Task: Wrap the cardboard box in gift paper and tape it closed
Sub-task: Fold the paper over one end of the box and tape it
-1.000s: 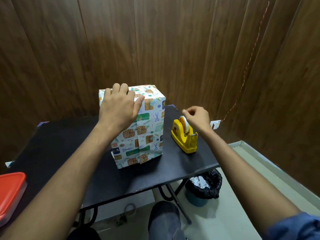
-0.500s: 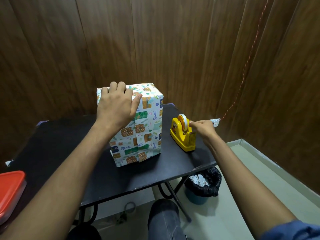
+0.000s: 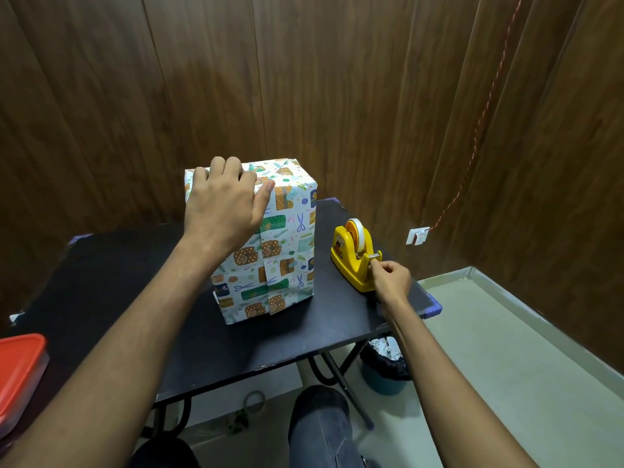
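Note:
The box [image 3: 283,251], covered in white gift paper with a colourful pattern, stands upright on the black table [image 3: 141,298]. A vertical paper seam runs down its front face. My left hand [image 3: 226,207] rests on the box's top front edge, fingers over the top and thumb along the front. To the right stands a yellow tape dispenser [image 3: 354,258] with a roll of tape. My right hand [image 3: 390,278] is at the dispenser's cutter end, fingers curled and pinching the tape end there.
A red-lidded plastic container [image 3: 17,376] sits at the table's left edge. Under the table's right side is a bin with a black liner [image 3: 385,366]. Wooden wall panels stand close behind the table. My knee [image 3: 320,420] shows below the table.
My right hand has moved from above the tape roll down to the dispenser's cutter end. My left hand has stayed on the box top.

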